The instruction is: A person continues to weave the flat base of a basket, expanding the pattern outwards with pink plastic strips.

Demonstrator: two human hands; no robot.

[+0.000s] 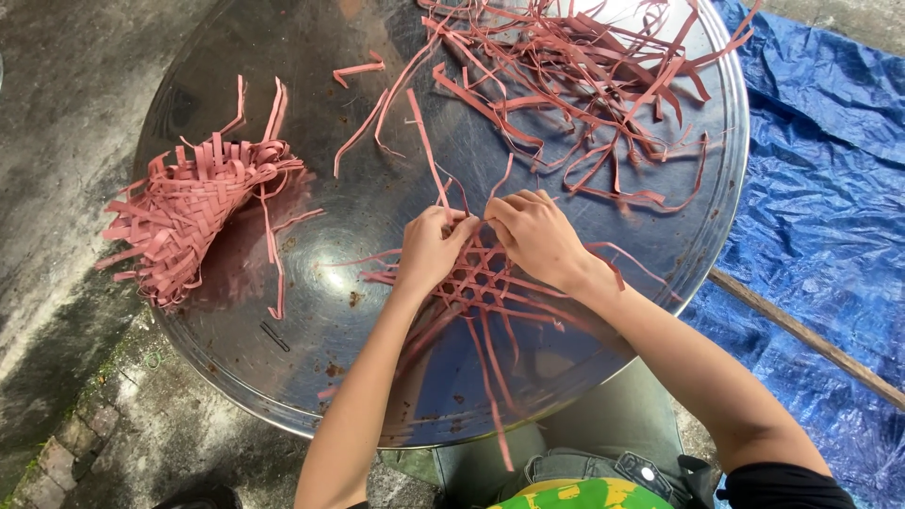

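Fingers point(451, 224) of the left hand point(429, 253) curl tight and pinch a pink strip at the top edge of the half-woven mat point(481, 283), and the right hand point(537, 236) meets them knuckle to knuckle, its own fingers point(517, 202) folded down on the same spot, closed on strips too. Both hands clamp where the weave ends, and that reads as a way to keep the open lattice from springing apart, though the exact strip under each fingertip is hidden.

That mat lies flat on the round metal desk point(311, 368), near the edge closest to the person, its loose ends fanning out toward the rim and some trailing over it. Flat on the steel it stays spread, easy to press.

Off to the left, well apart, a finished woven cone-shaped basket point(189, 212) rests on its side, half over the rim. Up top, a tangle of loose pink strips point(575, 85) sits within reach of the right hand, a few strays between pile and mat.

Room to move? Bare steel opens between the hands and the basket, plenty for sliding the work leftward. A blue tarp point(820, 207) covers the ground on the right, a wooden stick point(801, 335) lying across it, and wet concrete ground point(57, 141) lies left.
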